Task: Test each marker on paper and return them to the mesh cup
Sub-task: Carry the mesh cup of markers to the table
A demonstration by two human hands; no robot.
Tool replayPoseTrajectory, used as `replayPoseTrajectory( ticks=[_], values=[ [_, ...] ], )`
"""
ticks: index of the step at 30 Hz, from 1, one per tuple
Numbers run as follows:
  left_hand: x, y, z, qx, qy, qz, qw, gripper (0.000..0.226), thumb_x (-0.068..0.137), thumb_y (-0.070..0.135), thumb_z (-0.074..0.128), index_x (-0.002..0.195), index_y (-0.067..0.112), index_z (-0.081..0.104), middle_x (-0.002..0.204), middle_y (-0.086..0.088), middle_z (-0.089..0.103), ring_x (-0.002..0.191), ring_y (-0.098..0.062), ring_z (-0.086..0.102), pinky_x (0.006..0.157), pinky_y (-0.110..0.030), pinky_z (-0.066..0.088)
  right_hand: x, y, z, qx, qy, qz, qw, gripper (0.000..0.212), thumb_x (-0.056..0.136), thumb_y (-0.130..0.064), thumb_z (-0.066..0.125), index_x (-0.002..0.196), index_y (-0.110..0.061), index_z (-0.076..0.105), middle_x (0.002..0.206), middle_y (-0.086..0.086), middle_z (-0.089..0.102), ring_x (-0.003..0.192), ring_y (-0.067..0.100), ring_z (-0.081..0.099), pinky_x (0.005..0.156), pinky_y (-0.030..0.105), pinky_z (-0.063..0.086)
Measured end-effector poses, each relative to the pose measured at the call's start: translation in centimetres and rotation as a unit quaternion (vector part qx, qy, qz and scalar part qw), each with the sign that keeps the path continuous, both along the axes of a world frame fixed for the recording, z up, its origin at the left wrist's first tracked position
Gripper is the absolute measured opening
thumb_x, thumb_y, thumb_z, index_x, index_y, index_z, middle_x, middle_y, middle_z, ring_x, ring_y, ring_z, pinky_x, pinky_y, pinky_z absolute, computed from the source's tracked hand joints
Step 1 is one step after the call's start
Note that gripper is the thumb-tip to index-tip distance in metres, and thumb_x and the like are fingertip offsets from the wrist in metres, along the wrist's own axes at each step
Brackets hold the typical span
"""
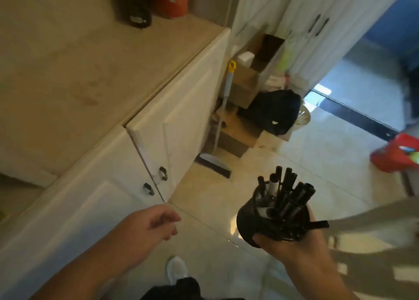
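Note:
My right hand (299, 252) grips a black mesh cup (251, 222) from below, tilted, at the lower right of the head view. Several black markers (288, 193) stick out of the cup's top, some with white barrels. My left hand (149, 227) hovers at lower centre with its fingers loosely curled and nothing in it, just in front of the white cabinet doors. No paper shows in this view.
A beige countertop (79, 77) runs along the left above white cabinets (172, 127), one door ajar. Cardboard boxes (249, 72), a broom (215, 159) and a black bag (276, 111) stand on the tiled floor beyond. A red object (394, 154) sits right.

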State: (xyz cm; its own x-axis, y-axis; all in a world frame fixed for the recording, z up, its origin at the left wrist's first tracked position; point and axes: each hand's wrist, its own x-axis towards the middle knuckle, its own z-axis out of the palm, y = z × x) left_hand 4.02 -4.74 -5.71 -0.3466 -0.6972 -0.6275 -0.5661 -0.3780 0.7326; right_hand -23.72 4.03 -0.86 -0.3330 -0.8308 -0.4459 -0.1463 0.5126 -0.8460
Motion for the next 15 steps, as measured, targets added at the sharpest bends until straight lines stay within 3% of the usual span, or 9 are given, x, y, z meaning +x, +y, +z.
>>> replayPoseTrajectory(
  ticks=[4, 9, 15],
  values=[
    [-4.1, 1.2, -0.6, 0.000, -0.013, -0.093, 0.996, 0.019, 0.095, 0.012, 0.057, 0.094, 0.026, 0.070, 0.088, 0.003, 0.076, 0.082, -0.011, 0.071, 0.082, -0.035, 0.055, -2.0, 6.8, -0.8, 0.000, 0.012, -0.067, 0.998, 0.047, 0.069, -0.001, 0.086, 0.109, -0.021, 0.071, 0.103, -0.013, 0.078, 0.100, 0.005, 0.072, 0.074, 0.017, 0.056],
    [-9.0, 4.8, -0.5, -0.033, -0.038, -0.216, 0.975, 0.024, 0.094, 0.009, 0.057, 0.087, 0.025, 0.073, 0.082, -0.001, 0.076, 0.077, -0.018, 0.070, 0.082, -0.045, 0.055, -2.2, 15.5, -1.3, -0.032, 0.005, -0.190, 0.981, 0.051, 0.068, 0.001, 0.087, 0.104, -0.030, 0.068, 0.101, -0.028, 0.074, 0.098, -0.002, 0.070, 0.074, 0.012, 0.054],
    [-14.2, 10.7, 2.4, -0.044, -0.030, -0.362, 0.931, 0.025, 0.094, 0.011, 0.059, 0.085, 0.028, 0.074, 0.083, -0.003, 0.076, 0.076, -0.017, 0.071, 0.078, -0.037, 0.055, -1.1, 26.4, 0.4, -0.069, 0.028, -0.315, 0.946, 0.058, 0.069, -0.007, 0.088, 0.115, -0.034, 0.064, 0.105, -0.033, 0.070, 0.100, -0.008, 0.066, 0.078, 0.009, 0.051]
  ],
)
